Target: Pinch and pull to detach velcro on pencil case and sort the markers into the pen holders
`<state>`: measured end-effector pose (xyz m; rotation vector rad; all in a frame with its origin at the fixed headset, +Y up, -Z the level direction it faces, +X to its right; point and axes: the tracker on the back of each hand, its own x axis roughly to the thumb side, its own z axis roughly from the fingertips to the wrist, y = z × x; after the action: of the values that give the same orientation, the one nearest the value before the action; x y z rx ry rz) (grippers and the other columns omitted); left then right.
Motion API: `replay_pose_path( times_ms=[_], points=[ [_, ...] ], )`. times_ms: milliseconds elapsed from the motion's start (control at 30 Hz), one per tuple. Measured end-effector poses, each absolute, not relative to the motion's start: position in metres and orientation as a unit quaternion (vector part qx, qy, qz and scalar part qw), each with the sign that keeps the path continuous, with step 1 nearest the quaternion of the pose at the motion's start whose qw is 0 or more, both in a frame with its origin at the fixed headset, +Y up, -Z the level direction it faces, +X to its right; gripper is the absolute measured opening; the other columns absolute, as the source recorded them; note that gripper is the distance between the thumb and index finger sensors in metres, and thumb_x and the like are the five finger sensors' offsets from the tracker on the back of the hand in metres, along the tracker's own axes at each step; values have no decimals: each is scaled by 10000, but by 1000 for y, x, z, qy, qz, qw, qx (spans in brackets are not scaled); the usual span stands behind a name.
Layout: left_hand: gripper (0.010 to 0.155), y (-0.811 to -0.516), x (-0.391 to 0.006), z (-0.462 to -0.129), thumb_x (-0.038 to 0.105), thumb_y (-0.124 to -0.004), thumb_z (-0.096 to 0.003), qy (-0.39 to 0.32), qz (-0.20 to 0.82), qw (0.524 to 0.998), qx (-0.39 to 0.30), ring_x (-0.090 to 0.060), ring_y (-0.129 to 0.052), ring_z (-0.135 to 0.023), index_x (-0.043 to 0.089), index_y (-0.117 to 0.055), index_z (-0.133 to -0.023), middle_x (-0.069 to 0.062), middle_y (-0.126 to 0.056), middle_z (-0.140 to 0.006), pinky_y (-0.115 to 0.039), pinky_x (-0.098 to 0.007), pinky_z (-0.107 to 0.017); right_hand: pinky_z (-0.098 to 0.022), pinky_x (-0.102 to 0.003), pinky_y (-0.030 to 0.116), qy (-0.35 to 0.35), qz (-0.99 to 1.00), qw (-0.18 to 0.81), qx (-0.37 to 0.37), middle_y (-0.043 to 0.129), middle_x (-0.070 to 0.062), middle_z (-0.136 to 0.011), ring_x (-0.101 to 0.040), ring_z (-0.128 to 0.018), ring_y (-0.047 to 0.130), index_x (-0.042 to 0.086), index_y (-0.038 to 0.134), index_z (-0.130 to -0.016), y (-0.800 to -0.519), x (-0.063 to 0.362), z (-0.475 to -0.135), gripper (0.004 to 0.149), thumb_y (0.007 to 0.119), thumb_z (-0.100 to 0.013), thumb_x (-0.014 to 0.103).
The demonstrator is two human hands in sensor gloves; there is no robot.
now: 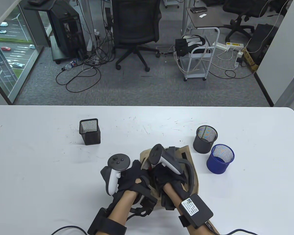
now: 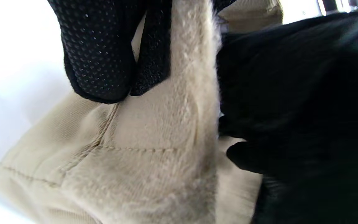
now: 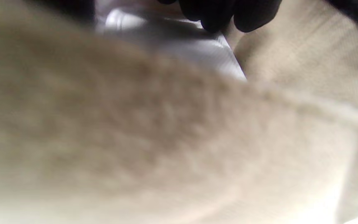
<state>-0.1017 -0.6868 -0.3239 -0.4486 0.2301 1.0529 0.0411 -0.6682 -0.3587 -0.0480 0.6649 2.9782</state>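
The beige pencil case (image 1: pixel 187 159) lies near the table's front, its flap folded back to show a black velcro strip (image 1: pixel 183 156). My left hand (image 1: pixel 137 172) pinches the case's fuzzy left edge (image 2: pixel 194 93) between gloved fingertips (image 2: pixel 98 56). My right hand (image 1: pixel 163 173) reaches down into the case's mouth. In the right wrist view its fingertips (image 3: pixel 228 14) touch something white (image 3: pixel 197 53) inside, blurred by the beige fabric (image 3: pixel 135 140); whether they grip it is unclear. A bit of red (image 1: pixel 150 168) shows between the hands. No marker is plainly visible.
A square black mesh holder (image 1: pixel 90 132) stands at the left middle of the white table (image 1: pixel 39 171). A round black mesh holder (image 1: pixel 205 139) and a round blue one (image 1: pixel 220 158) stand just right of the case. Cables trail off the front edge.
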Motion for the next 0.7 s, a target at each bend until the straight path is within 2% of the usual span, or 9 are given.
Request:
replay_pose_path(
  times_ms=[100,167,267,333,400,467,533,600,700],
  points=[
    [696,-686,-107,-324,228,-682,-551,120,496,835,-207,-514,-883,-850,2,-405,-1147,-356,-608,-1102,-1010,-402,-370,-623,-612,673,199,980,8,-5,558,-280,-1145,-500,-989,689,47,477,-1109,-672,35,-355,998,930,-372,543],
    [695,-687,-110,-325,230,-678,-551,125,501,832,-202,-509,-882,-853,5,-401,-1148,-351,-605,-1105,-1010,-402,-373,-625,-608,678,166,986,17,19,552,-273,-1149,-495,-995,683,53,472,-1110,-665,33,-347,949,931,-404,491],
    [694,-687,-117,-326,235,-675,-551,132,513,829,-181,-502,-887,-851,9,-400,-1147,-347,-614,-1101,-1014,-395,-369,-636,-590,685,78,996,22,29,553,-231,-1160,-464,-1002,682,98,475,-1112,-646,38,-331,899,934,-417,438],
    [695,-686,-124,-326,235,-675,-552,138,522,823,-175,-503,-888,-850,7,-397,-1147,-349,-613,-1101,-1014,-395,-369,-644,-585,682,-5,1000,13,17,540,-203,-1171,-447,-1016,662,122,471,-1115,-633,49,-322,890,939,-419,419],
    [696,-684,-128,-327,237,-675,-552,136,527,821,-172,-502,-888,-850,4,-398,-1146,-350,-612,-1100,-1014,-392,-370,-665,-595,651,-23,1000,4,-11,483,-200,-1189,-458,-1040,602,128,432,-1124,-625,62,-320,915,931,-421,432],
    [695,-683,-131,-327,238,-674,-552,131,532,820,-166,-499,-888,-852,9,-397,-1148,-345,-614,-1102,-1015,-389,-370,-669,-608,640,-7,999,13,-35,420,-245,-1192,-518,-1030,580,96,387,-1130,-620,76,-323,946,914,-428,451],
    [697,-683,-134,-327,242,-674,-554,123,548,812,-160,-495,-888,-854,13,-391,-1149,-342,-610,-1105,-1018,-385,-373,-630,-579,705,29,997,60,-49,466,-283,-1166,-524,-961,705,63,386,-1122,-616,98,-329,946,903,-434,454],
    [697,-685,-136,-326,242,-672,-554,119,559,806,-152,-489,-889,-857,12,-390,-1148,-340,-612,-1104,-1020,-380,-373,-544,-524,793,59,988,134,-51,599,-287,-1109,-440,-827,875,35,432,-1104,-615,117,-335,886,894,-448,413],
    [693,-689,-142,-327,243,-671,-553,116,584,789,-149,-483,-898,-854,16,-398,-1148,-335,-620,-1102,-1023,-374,-370,-422,-448,862,101,967,225,-59,834,-229,-960,-334,-610,1017,34,581,-1053,-620,142,-342,703,871,-475,310]
  ],
)
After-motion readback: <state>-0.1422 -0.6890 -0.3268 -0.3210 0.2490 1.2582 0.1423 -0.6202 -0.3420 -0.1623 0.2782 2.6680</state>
